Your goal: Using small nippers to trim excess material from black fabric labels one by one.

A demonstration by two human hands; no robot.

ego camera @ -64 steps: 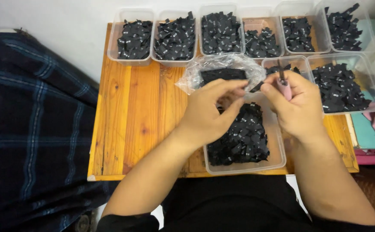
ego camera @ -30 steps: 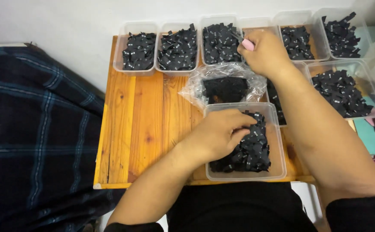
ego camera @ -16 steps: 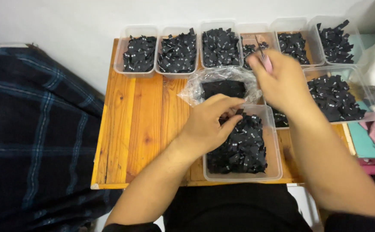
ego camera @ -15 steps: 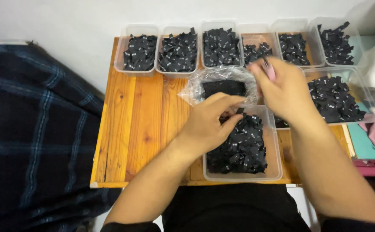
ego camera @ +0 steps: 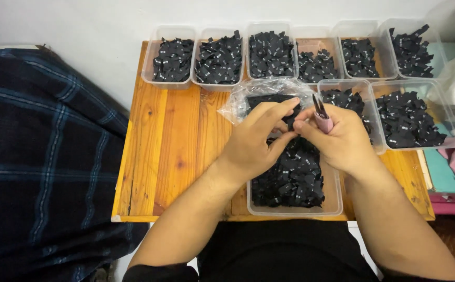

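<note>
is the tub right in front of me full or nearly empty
Fairly full. The clear tub holds a thick heap of small black tags that hides most of its floor.

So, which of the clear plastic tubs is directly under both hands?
The tub nearest the person, at the table's front edge; both hands meet above it. The other tubs sit farther back.

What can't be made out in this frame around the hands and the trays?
- Head view: the small black piece between both hands is mostly covered by fingertips; its shape is unclear.
- Right hand hides most of the pink-handled tool; its kind is uncertain.
- The near tray is partly hidden by both hands.
- Left hand covers part of the plastic bag.
- The far-right tray is partly hidden by white material.
</note>
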